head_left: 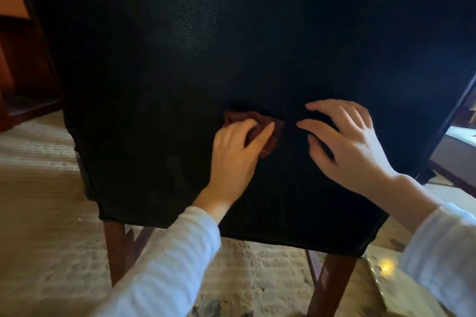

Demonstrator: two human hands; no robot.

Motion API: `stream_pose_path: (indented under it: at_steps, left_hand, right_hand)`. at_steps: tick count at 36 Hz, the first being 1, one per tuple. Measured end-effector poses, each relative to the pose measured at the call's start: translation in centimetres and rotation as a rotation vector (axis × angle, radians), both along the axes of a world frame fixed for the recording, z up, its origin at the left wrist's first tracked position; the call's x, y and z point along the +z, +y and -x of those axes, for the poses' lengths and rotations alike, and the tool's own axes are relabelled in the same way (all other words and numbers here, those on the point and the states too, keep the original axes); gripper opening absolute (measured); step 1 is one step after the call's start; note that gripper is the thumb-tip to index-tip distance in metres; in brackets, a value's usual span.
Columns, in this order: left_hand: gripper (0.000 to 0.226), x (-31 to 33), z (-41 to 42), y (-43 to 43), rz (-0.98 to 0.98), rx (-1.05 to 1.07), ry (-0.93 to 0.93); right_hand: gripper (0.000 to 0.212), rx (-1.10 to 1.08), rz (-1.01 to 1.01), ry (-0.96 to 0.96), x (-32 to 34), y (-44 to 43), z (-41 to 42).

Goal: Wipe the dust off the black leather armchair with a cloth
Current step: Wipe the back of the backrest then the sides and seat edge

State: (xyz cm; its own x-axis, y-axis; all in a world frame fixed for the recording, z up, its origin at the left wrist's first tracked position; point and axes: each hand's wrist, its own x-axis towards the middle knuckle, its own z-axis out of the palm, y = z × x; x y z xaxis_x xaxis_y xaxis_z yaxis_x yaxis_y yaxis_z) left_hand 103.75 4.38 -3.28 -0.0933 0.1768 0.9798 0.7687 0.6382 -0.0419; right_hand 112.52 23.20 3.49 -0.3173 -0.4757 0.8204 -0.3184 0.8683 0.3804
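Note:
The black leather armchair (195, 33) fills most of the view, its grained back panel facing me. A crumpled reddish-brown cloth (269, 134) lies against the lower part of that panel. My left hand (235, 154) presses on the cloth, with the fingers and thumb curled over it. My right hand (345, 141) is just to the right of the cloth, fingers spread and bent, the fingertips touching the leather. It holds nothing. Both arms wear light long sleeves.
Two brown wooden legs (118, 252) carry the chair above a beige patterned carpet (38, 201). Dark wooden furniture (18, 64) stands at the far left. A low ledge (461, 136) shows at the right edge, and a bright light spot (385, 267) glows on the floor near the right leg.

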Motion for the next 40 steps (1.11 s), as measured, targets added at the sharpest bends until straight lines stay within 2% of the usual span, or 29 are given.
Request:
stream_pose_path:
  at_steps: [3,6,9,12,15,19,25,29,31,36,38,40]
  left_hand:
    - [0.045,-2.7,0.9,1.6,0.024,0.007,-0.019]
    - [0.039,-7.8,0.9,1.7,0.181,0.023,-0.033]
    - [0.031,-14.0,0.0,0.5,0.363,0.058,-0.133]
    - [0.033,-16.4,-1.2,-1.4,0.434,0.092,-0.250]
    - [0.035,-13.9,-1.6,-3.8,0.324,0.065,-0.220]
    - [0.040,-6.6,-0.9,-8.2,0.113,0.065,-0.166]
    - [0.050,2.9,1.6,-14.2,-0.087,0.263,-0.064]
    - [0.047,4.4,3.1,-14.4,-0.101,0.359,-0.104]
    - [0.048,1.5,3.8,-13.7,0.014,0.387,-0.096]
    - [0.048,-12.9,3.4,-13.2,0.291,0.411,-0.210]
    - [0.058,-17.2,2.4,-13.7,0.375,0.400,-0.343]
    - [0.072,-18.7,1.8,-14.2,0.416,0.365,-0.429]
  right_hand:
    - [0.023,-0.016,0.021,-0.016,-0.2,0.7,-0.3]
    - [0.023,-0.020,0.041,-0.037,-0.6,1.2,-0.5]
    - [0.022,-0.013,0.005,-0.050,-1.4,1.1,-0.5]
    - [0.022,0.020,-0.091,-0.088,-2.2,0.0,0.0]
    - [0.024,0.060,-0.203,-0.122,-3.0,-2.2,1.0]
    - [0.029,0.149,-0.279,-0.145,-3.1,-6.5,2.6]
    - [0.028,0.206,-0.245,-0.061,-1.4,-11.3,4.5]
    - [0.027,0.191,-0.221,-0.047,-0.6,-12.5,5.6]
    - [0.026,0.174,-0.216,-0.055,-0.6,-12.6,5.9]
    - [0.027,0.128,-0.229,-0.098,-1.9,-11.8,5.9]
    - [0.028,0.098,-0.279,-0.117,-2.5,-11.8,6.0]
    - [0.027,0.074,-0.299,-0.124,-2.6,-11.3,5.9]
